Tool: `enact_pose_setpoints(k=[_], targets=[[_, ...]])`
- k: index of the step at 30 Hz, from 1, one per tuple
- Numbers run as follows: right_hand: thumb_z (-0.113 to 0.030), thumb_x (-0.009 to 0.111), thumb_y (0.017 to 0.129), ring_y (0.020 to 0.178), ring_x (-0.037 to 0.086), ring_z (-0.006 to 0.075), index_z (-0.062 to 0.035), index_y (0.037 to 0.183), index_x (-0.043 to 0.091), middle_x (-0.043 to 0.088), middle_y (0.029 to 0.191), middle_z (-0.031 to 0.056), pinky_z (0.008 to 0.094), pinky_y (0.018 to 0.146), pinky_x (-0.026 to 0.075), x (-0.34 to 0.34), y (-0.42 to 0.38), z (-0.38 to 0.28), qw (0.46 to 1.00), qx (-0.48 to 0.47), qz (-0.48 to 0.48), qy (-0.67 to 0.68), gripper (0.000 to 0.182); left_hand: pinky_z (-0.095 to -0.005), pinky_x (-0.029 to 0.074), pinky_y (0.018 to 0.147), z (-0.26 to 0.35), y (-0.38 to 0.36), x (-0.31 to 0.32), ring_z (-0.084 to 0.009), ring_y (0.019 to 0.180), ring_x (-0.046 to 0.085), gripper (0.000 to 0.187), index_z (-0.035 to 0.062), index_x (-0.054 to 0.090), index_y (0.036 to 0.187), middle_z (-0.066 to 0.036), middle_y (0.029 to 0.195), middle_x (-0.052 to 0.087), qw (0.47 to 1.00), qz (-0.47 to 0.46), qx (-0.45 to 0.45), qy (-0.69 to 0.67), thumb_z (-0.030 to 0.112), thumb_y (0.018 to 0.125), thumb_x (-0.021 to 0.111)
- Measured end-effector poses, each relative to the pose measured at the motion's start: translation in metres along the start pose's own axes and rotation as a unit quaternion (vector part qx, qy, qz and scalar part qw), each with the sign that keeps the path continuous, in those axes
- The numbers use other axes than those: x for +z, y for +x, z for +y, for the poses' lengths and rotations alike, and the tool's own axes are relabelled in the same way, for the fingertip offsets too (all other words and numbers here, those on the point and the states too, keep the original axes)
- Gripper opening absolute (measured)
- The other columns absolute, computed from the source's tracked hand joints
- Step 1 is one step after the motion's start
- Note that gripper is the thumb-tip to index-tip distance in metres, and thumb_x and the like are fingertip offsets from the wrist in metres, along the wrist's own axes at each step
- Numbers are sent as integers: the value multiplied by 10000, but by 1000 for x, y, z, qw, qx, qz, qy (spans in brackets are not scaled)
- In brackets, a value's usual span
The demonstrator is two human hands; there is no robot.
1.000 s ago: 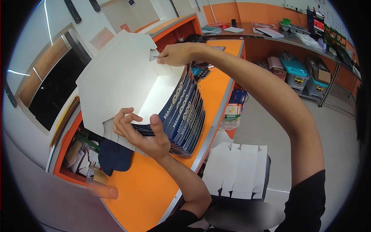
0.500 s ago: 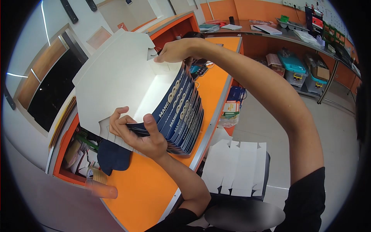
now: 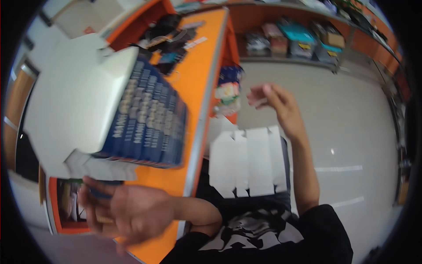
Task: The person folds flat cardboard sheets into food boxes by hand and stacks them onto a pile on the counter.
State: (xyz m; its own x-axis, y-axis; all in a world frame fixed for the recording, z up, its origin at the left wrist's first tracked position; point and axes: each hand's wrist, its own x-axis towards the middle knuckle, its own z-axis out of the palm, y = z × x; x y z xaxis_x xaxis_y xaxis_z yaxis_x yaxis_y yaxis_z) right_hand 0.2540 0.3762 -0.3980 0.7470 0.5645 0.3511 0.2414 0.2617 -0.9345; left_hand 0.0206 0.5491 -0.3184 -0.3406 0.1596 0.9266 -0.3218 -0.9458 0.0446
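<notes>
A stack of nested navy cardboard boxes (image 3: 151, 116) with printed lettering stands on the orange counter (image 3: 198, 66). Its topmost box has a white inside, and the white lid (image 3: 66, 101) is raised toward the wall side. Just below the stack's near corner, my left hand (image 3: 136, 213) is palm up with fingers apart, blurred and holding nothing. My right hand (image 3: 281, 105) hangs in the air above the floor, fingers loosely bent and apart, touching nothing. Nearest to it are flat white cardboard blanks (image 3: 248, 160) with cut flaps, lying on a dark seat by my lap.
Cables and dark small items (image 3: 167, 42) lie at the counter's far end. Packets (image 3: 227, 92) sit beside the counter's edge. Lidded plastic bins (image 3: 296, 39) stand on a low metal shelf at the back. An orange cubby (image 3: 70, 204) is under the counter at left.
Both hands have let go of the top box. My right hand has swung down and right toward the flat blanks; my left has dropped below the stack. The view has turned right and down.
</notes>
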Motion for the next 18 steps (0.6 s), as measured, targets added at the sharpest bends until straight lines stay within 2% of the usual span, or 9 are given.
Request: enact_pose_setpoints(k=[1,3,4,6,9,10,13,16,18], targets=[[-324,529,1054,914,678,166,4,1126,680,723,991,94,316,816,534,-14,-34,38,994,78,61,-34,369,-558,243,1227,26,-11,2,-346,1351,418,542,-33,484,1255,-261,1342,462,970,-4,-95,-225,451,1038,374],[-222,654,989,884,680,175,41,1147,662,729,976,116,307,794,528,-30,-106,110,946,208,149,-200,307,-570,375,1151,77,-24,31,-367,1246,537,523,-73,550,1168,-257,1280,551,847,-40,-285,-447,417,1050,408],[-226,710,927,969,664,297,39,1232,625,683,1125,192,366,840,536,-38,-144,134,919,220,136,-298,412,-567,382,1141,92,-30,42,-367,1238,542,515,-72,553,1162,-255,1275,555,776,-74,-355,-516,411,1048,413],[-273,745,895,1150,571,388,48,1371,518,557,1303,252,437,932,504,-48,-215,172,846,183,117,-487,617,-559,395,1120,108,-38,52,-365,1223,552,499,-69,560,1148,-251,1265,564,669,-123,-428,-595,399,1045,423],[-386,802,822,1267,460,446,90,1470,367,437,1372,314,512,1004,448,-47,-271,189,804,294,61,-514,914,-548,416,1090,125,-51,55,-364,1199,568,475,-66,571,1128,-245,1250,576,552,-170,-472,-666,381,1040,439],[-392,805,816,1262,461,440,101,1469,362,455,1337,298,505,1004,444,-46,-282,196,825,278,60,-489,931,-544,423,1080,130,-52,54,-363,1191,573,467,-65,575,1121,-243,1245,581,526,-182,-479,-679,375,1038,445],[-357,830,795,1210,482,429,125,1441,386,474,1269,277,497,983,451,-39,-290,193,811,275,50,-514,921,-533,444,1050,140,-58,58,-362,1167,588,443,-62,586,1100,-237,1229,594,481,-202,-500,-692,357,1033,461],[-286,839,796,1128,506,430,128,1419,403,476,1228,278,472,967,469,-50,-273,203,828,289,49,-479,865,-522,465,1020,144,-62,62,-360,1143,603,419,-59,597,1080,-231,1214,606,461,-215,-497,-703,339,1027,476],[-213,840,787,1109,511,428,137,1371,442,483,1200,273,452,969,473,-50,-266,205,843,271,94,-455,790,-514,479,1000,145,-61,66,-359,1127,613,404,-57,604,1066,-227,1204,615,449,-229,-511,-696,327,1024,487]])
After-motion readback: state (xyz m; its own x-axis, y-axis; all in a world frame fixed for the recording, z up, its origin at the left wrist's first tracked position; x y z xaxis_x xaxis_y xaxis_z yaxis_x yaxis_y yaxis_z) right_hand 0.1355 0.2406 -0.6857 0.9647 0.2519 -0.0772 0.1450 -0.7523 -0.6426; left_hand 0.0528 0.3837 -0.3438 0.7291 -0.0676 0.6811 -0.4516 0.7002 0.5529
